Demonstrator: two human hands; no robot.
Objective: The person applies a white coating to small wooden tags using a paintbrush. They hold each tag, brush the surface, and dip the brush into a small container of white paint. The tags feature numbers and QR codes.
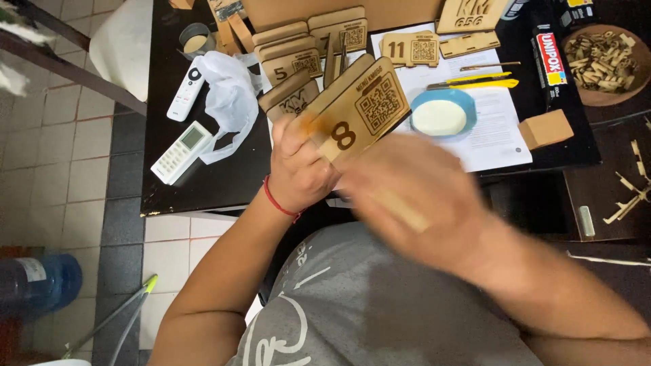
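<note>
Two hands up over the lap, near edge of the dark surface (203, 190). Left hand (298, 166) has its grip closed on the lower corner of a wooden plaque (356, 112), tilting it up so the engraved face with the big numeral and the square code points at the camera; I read that as holding it steady for the other hand to work on. Right hand (407, 200) is motion-blurred just below the plaque; a pale stick-like piece (400, 210) seems to lie across the fingers, but I cannot tell whether that grip is closed on it. Red cord on the left wrist.

Behind the plaque, more plaques (298, 47) of the same kind are stacked and leaning together, likely kept as one batch. A blue dish (443, 115) of white stuff sits on paper sheets (495, 135) just right of the plaque, near at hand. Yellow cutter (475, 83) beyond it, small wooden block (546, 129) to the right, bowl of wood bits (603, 64) far right. Two white remotes (183, 122) and a white plastic bag (230, 102) on the left.
</note>
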